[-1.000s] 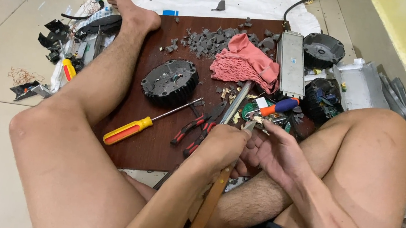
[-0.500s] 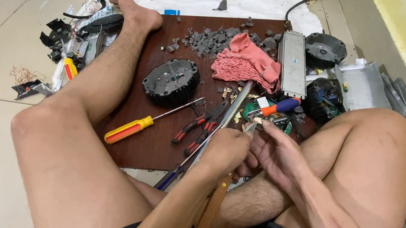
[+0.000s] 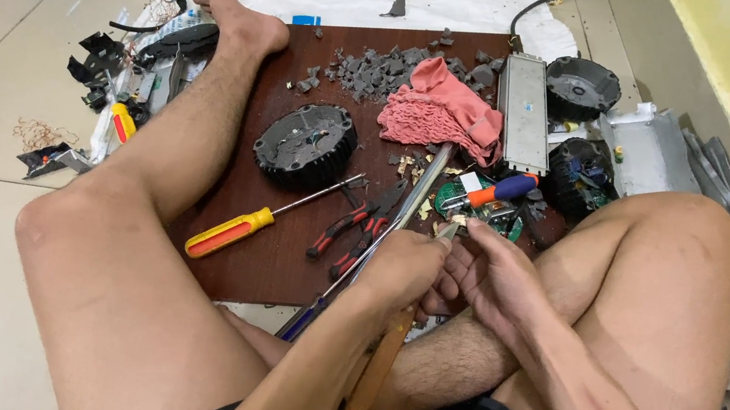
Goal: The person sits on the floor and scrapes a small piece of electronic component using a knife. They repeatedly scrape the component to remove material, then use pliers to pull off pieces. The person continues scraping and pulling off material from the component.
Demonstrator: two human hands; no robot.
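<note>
The left hand is curled shut around a small pale metal piece, just above the dark wooden board. The right hand cups beside it, fingers bent, apparently pinching the same piece. Red-handled pliers and a smooth yellow-and-red screwdriver lie nearby.

Free room lay on the dark wooden board between the yellow-handled screwdriver and the near edge. Ahead, the black round housing, red pliers, pink cloth and grey rubble crowded the way; both legs fenced the sides.
</note>
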